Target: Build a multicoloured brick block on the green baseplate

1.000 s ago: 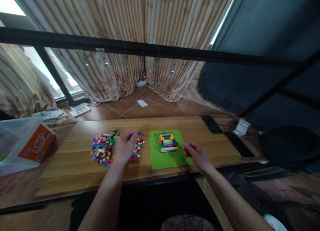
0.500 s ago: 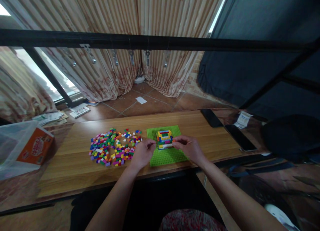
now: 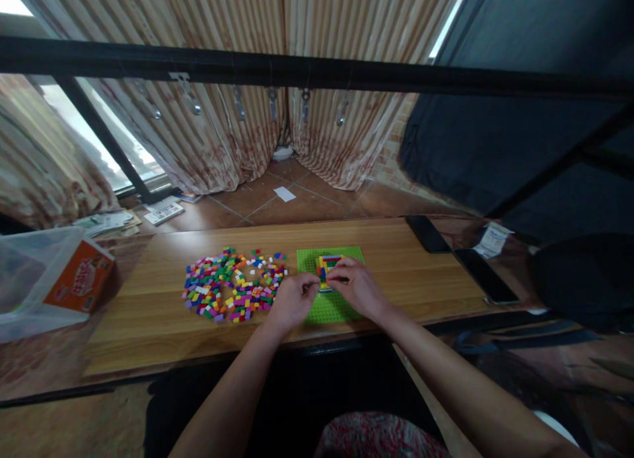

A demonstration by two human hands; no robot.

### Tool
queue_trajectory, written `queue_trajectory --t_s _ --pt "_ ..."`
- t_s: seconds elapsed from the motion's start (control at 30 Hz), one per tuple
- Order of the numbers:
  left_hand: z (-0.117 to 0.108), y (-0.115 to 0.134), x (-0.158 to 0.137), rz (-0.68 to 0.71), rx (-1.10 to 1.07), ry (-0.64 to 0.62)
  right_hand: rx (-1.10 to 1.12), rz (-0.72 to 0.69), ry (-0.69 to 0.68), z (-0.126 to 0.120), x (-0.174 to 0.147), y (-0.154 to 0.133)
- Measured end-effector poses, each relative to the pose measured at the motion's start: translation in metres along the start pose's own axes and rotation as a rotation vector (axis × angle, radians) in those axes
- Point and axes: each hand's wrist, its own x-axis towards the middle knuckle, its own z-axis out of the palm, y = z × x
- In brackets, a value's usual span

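A small structure of coloured toy bricks (image 3: 321, 262), with yellow, red, blue and white pieces, stands on a green studded baseplate (image 3: 331, 311). At its front left corner is my left hand (image 3: 291, 302), thumb and fingertips closed together; anything between them is too small to make out. My right hand (image 3: 360, 289) reaches over the structure's right side and hides much of it. Its fingers pinch a small brick, mostly covered, close to the left fingertips. Loose bricks of many colours (image 3: 246, 298) lie spread to the left of the baseplate.
The wooden tabletop (image 3: 148, 313) carries all this. A clear plastic bin (image 3: 30, 283) with an orange label stands at the far left. Two dark phones (image 3: 428, 234) lie at the right, near a white packet (image 3: 493, 239). A black rail (image 3: 366, 73) crosses beyond the table.
My right hand has moved left from beside the structure to over its front, bringing its small orange brick along. The fingertips of both hands are closer together. The view has shifted slightly.
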Motion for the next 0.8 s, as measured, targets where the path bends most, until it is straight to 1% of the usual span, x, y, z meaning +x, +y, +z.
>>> queue_trajectory --t_s 0.2,0.33,0.43,0.57,0.7,0.8 --pt "0.003 0.000 0.001 -0.013 0.023 -0.026 0.029 0.099 0.009 0.003 0.007 0.006" --pt "0.005 0.000 0.001 -0.011 0.045 -0.027 0.031 0.124 -0.015 0.004 0.012 0.008" --pt "0.008 0.000 0.001 -0.013 0.066 -0.049 0.042 0.135 -0.006 0.004 0.014 0.008" --pt "0.011 -0.001 -0.001 -0.018 0.095 -0.055 0.083 0.155 0.057 0.005 0.012 0.011" --pt "0.011 -0.001 -0.001 -0.034 0.128 -0.055 0.155 0.247 0.162 0.003 0.008 0.020" --pt "0.012 -0.001 -0.001 -0.034 0.147 -0.049 0.156 0.307 0.227 0.002 0.005 0.026"
